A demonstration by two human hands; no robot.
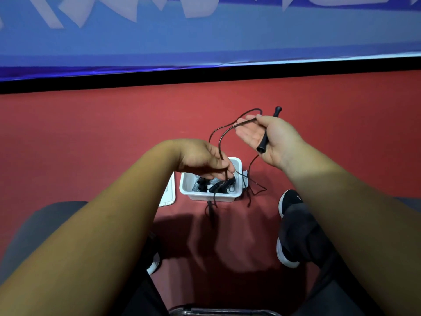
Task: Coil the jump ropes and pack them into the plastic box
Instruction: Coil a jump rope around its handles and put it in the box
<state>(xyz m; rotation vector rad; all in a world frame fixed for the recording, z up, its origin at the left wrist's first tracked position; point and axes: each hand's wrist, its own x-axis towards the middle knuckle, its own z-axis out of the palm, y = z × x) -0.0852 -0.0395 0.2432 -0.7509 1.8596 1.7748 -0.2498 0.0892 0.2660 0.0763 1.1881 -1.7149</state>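
Now clamping a black jump-rope handle (264, 141) under the thumb of the right grip (280, 140), palm up, right of centre, with cord (219, 144) looped over the fingers (246, 124). Pinching that thin cord with the left grip (205, 160), centre frame, just above the white plastic box (211, 197). Inside the box, other dark ropes (218, 185). Left of it, a pale lid (168, 195) on the red floor (91, 133).

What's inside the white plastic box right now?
Some black handles and tangled cord lie in the plastic box. The left hand, gripping the jump rope, hangs over the box's far part, so what lies beneath it is hidden.
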